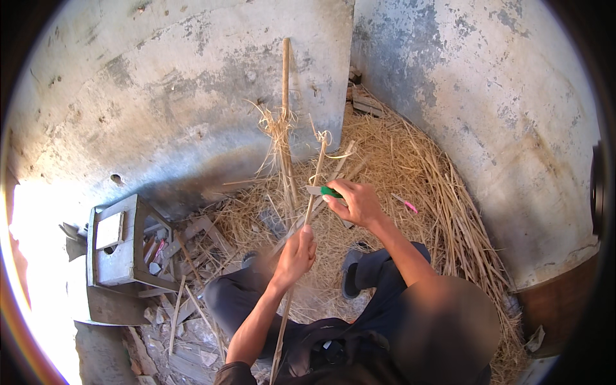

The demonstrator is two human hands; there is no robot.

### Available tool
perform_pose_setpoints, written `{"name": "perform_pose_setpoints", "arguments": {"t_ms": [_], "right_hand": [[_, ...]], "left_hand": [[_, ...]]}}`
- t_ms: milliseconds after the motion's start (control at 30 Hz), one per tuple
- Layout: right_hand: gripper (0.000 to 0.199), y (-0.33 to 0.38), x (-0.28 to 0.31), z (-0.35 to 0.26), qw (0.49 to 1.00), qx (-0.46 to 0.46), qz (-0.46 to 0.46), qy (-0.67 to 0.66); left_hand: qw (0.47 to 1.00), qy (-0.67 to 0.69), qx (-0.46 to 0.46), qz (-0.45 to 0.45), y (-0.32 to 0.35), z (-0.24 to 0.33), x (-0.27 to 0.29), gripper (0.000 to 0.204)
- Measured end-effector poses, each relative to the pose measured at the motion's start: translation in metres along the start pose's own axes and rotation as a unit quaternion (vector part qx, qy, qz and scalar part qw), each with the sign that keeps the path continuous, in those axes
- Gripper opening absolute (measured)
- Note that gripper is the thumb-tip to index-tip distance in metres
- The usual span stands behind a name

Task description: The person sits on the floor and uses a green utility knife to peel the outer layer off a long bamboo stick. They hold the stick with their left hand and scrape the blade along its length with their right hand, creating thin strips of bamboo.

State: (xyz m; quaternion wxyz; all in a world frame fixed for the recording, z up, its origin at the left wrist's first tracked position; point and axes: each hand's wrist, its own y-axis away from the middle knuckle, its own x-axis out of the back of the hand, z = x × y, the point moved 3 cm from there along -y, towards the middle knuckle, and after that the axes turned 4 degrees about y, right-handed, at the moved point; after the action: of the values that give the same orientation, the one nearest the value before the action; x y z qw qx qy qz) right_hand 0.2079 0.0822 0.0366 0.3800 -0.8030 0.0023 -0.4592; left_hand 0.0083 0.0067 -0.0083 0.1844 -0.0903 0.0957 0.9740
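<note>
My left hand (296, 258) is wrapped round a long, thin wooden stick (320, 160), which slants up and away from my lap. Curled shavings (323, 136) hang at the stick's far end. In my right hand (356, 202) is a green-handled knife (314, 190), its blade against the stick just beyond my left fist. Most of the knife's handle is hidden by my fingers. Beyond my hands, a taller stick (285, 77) stands against the wall, a ruff of frayed shavings (278, 128) round its middle.
Straw-like shavings (385, 160) cover the floor, with a bundle of long thin sticks (459, 212) along the right wall. A small pink object (410, 206) lies on them. At left stands a box-like wooden cabinet (119, 215) with scraps inside; wood pieces (186, 366) lie near it.
</note>
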Motion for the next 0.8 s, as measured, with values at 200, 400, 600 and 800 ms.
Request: {"name": "perform_pose_setpoints", "arguments": {"t_ms": [200, 400, 600, 800], "right_hand": [[0.026, 0.002, -0.002, 0.007, 1.000, 0.005, 0.001, 0.013], [0.028, 0.000, -0.002, 0.019, 1.000, -0.010, 0.005, 0.023], [0.039, -0.004, 0.000, 0.059, 0.994, -0.099, -0.028, 0.028], [0.049, -0.003, 0.015, 0.073, 0.992, -0.115, 0.024, 0.043]], "left_hand": [[0.999, -0.028, -0.004, 0.017, -0.002, -0.002, -0.001, 0.048], [0.996, -0.076, -0.003, 0.037, -0.001, -0.007, 0.002, 0.050], [0.978, -0.198, -0.047, 0.050, -0.001, -0.017, -0.001, 0.053], [0.990, -0.142, -0.017, 0.023, -0.005, -0.023, 0.001, 0.052]]}}
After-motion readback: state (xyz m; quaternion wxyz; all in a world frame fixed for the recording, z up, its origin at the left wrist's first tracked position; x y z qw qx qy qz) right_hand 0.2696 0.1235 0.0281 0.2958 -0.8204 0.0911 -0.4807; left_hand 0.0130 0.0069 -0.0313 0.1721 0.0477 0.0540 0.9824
